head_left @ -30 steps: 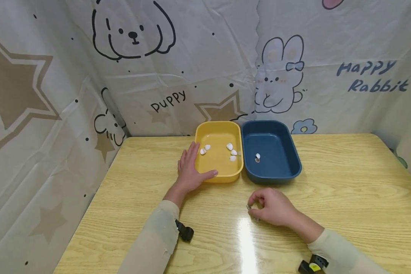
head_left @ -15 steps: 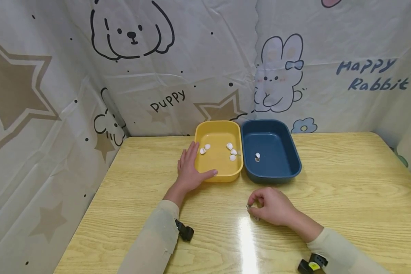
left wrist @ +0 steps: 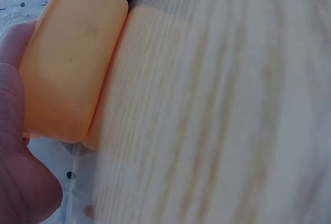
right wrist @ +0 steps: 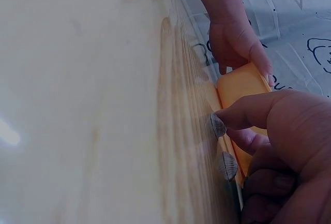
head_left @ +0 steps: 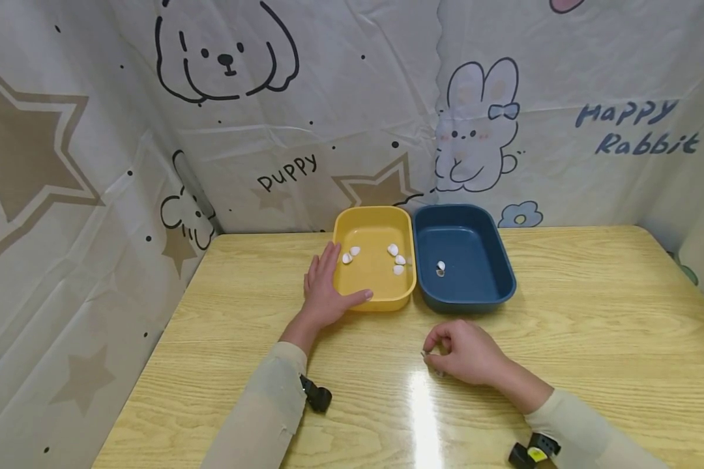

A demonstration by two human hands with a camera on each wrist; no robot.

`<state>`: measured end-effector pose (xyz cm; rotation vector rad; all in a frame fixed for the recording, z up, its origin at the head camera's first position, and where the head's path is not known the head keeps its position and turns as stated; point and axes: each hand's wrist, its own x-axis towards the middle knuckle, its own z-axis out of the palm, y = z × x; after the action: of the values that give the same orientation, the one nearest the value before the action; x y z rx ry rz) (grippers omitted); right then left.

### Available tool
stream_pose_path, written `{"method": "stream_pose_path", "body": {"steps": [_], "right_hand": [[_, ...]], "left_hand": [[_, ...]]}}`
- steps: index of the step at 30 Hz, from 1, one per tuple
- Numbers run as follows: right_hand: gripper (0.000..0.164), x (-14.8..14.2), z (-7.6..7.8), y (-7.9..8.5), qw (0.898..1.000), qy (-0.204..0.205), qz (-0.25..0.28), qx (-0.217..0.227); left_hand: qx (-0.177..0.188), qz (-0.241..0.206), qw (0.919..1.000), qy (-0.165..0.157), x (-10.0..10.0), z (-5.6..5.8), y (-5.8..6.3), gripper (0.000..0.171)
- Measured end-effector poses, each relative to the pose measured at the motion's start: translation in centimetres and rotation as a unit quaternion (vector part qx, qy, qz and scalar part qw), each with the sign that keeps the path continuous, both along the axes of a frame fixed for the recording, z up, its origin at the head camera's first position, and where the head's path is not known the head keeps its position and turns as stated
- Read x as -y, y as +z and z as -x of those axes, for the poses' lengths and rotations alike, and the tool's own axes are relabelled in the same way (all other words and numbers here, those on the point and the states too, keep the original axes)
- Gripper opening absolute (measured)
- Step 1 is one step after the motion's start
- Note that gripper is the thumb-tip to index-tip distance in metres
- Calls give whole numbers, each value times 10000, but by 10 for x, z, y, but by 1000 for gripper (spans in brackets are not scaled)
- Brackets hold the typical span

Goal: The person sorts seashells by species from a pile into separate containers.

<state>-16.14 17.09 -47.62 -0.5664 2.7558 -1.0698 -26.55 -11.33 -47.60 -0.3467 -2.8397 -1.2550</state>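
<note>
My left hand [head_left: 324,296] rests on the near left corner of a yellow bin [head_left: 390,303], fingers stretched along its left side and thumb over the front rim. Several white shells [head_left: 392,249] lie inside. In the right wrist view, the thumb and index finger of my right hand [right wrist: 305,146] pinch a grey ribbed shell [right wrist: 217,125] low over the table. A second ribbed shell [right wrist: 227,165] is close beside those fingers; the hand mostly covers it in the head view. Two small shells, one white [head_left: 441,266] and one brownish, lie in the blue bin [head_left: 475,301].
The bins stand side by side at the back of the wooden table [head_left: 592,312], against a printed cloth backdrop [head_left: 352,85]. The blue bin is behind my right hand. Black cameras are strapped at both wrists, and light glares off the table's front.
</note>
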Motion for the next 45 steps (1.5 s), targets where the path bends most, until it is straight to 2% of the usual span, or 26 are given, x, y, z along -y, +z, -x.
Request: {"method": "stream_pose_path", "body": {"steps": [11,31,38,45], "right_hand": [[12,0,-1,2,9999,-48,125,59],[13,2,-1,25,9995,-117,281,-125],[11,2,2,40,9990,-214,392,-48],[12,4,9,57,9985,-194,294,-429]], "left_hand": [[22,29,10000,48,-2,0,1,114],[45,48,10000,-26,1,-1,2,115],[14,39,10000,-37,0,-1,2,115],[16,16,10000,-43,0,-1,2,116]]}}
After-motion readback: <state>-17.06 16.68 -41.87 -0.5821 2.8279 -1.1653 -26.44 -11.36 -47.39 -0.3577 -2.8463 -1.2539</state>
